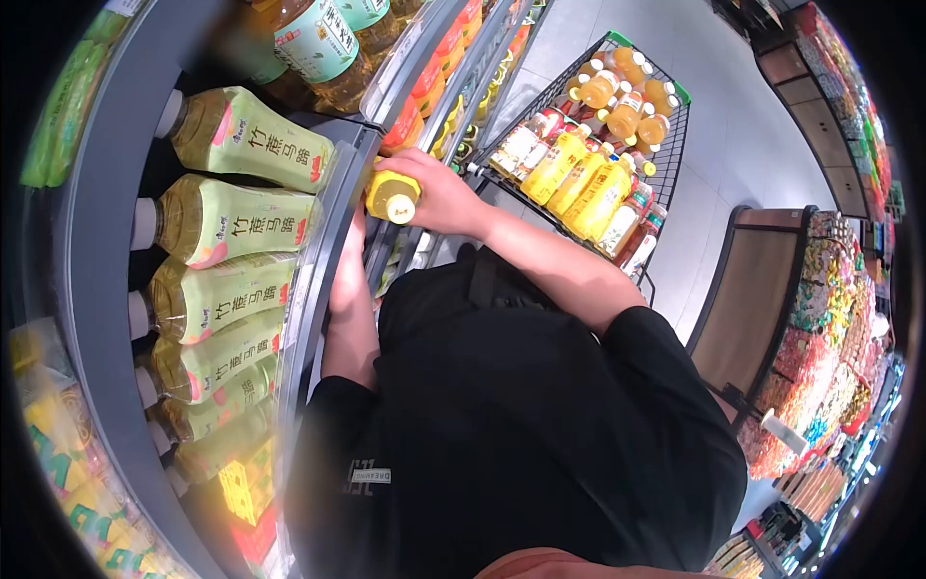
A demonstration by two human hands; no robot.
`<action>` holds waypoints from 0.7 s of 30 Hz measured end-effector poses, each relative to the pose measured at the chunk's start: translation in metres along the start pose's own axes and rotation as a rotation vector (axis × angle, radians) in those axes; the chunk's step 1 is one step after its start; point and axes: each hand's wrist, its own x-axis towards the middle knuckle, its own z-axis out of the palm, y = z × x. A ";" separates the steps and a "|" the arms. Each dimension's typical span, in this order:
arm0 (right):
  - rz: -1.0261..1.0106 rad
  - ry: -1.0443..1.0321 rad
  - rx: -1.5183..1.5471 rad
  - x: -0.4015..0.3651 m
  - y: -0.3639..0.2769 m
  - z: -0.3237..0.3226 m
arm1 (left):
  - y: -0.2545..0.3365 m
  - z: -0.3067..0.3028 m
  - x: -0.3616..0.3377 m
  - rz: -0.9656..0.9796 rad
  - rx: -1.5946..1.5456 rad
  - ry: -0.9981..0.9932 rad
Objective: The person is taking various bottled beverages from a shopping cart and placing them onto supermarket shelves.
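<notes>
My right hand (pixel 439 193) is wrapped round a yellow drink bottle (pixel 383 196), whose pale cap points up toward me. The bottle is right beside the shelf's front edge (pixel 333 207). Below it, my left hand (pixel 349 261) reaches up along that same edge. Its fingers are hidden behind the shelf edge and the bottle, so whether it touches the bottle cannot be made out. Close on the left, a row of green-labelled bottles (pixel 256 224) fills the shelf behind a clear front strip.
A wire shopping cart (pixel 666 145) with yellow, orange and other bottles stands on the grey tiled floor (pixel 719 77) ahead and right. Large tea bottles (pixel 313 43) sit on the neighbouring shelf. Farther right are a wood-sided display (pixel 748 299) and heaps of colourful packets (pixel 820 328).
</notes>
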 end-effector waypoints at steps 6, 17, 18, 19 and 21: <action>0.117 0.030 -0.037 0.014 0.007 0.016 | 0.066 -0.048 0.022 -0.115 0.455 -0.130; 0.208 0.174 -0.237 0.010 0.021 0.054 | 0.037 -0.036 0.022 -0.320 -0.046 -0.038; 0.138 0.225 -0.360 0.010 0.018 0.054 | 0.032 -0.033 0.023 -0.328 -0.114 -0.038; 0.164 0.219 -0.367 0.010 0.016 0.056 | 0.027 -0.029 0.024 -0.351 -0.210 -0.040; 0.210 0.202 -0.384 0.011 0.012 0.057 | 0.019 -0.022 0.025 -0.400 -0.402 -0.042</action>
